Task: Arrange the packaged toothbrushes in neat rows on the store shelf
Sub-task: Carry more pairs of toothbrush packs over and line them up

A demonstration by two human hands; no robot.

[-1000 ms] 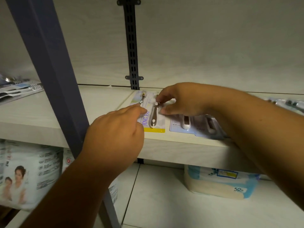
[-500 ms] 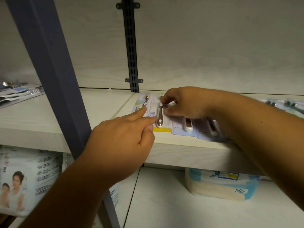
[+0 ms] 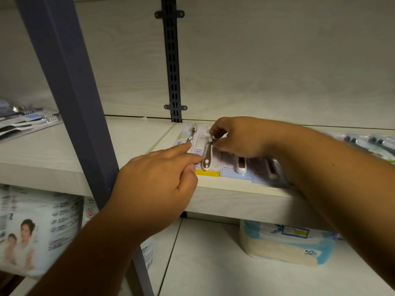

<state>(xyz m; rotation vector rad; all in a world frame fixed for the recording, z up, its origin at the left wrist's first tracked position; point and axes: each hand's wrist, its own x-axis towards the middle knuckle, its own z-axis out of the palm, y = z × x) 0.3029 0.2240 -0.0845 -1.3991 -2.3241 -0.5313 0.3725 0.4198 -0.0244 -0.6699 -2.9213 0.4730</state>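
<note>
Two hands hold your toothbrush pack [image 3: 199, 151]: left hand [image 3: 154, 180] presses by forefinger, right hand [image 3: 237, 136] pinches. Likely light, slick; grip the card edges.

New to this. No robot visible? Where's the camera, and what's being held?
No machine: one person's bare hands, filmed by a camera on their head, looking forward and down. All pictures come from that camera. Toothbrush packs lie on the shelf. The left hand lays a straight forefinger on the yellow-edged pack; the right hand pinches that pack's far end with its fingers. A blue pack lies right beside it. A tissue pack sits on the shelf below.
</note>
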